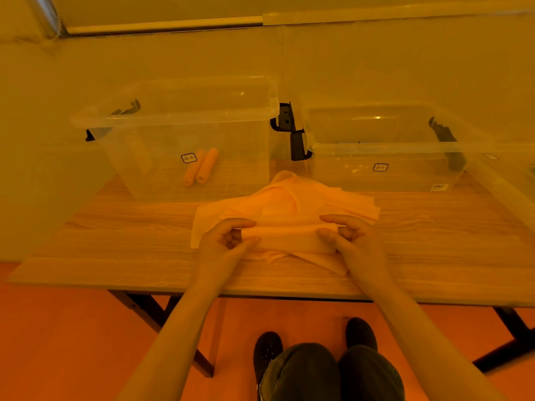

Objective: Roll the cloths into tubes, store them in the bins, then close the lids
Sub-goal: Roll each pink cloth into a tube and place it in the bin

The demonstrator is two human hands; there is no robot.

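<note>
Wood-grain table (130,241) over orange floor (58,328); both hands' fingers (246,224) curl around a half-rolled cloth (289,235).

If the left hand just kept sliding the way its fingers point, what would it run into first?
The left hand points right, along the half-rolled cloth it already pinches. Pushing on, it would likely bunch that cloth first, then meet the right hand gripping the roll's other end. Depth is hard to judge here.
</note>
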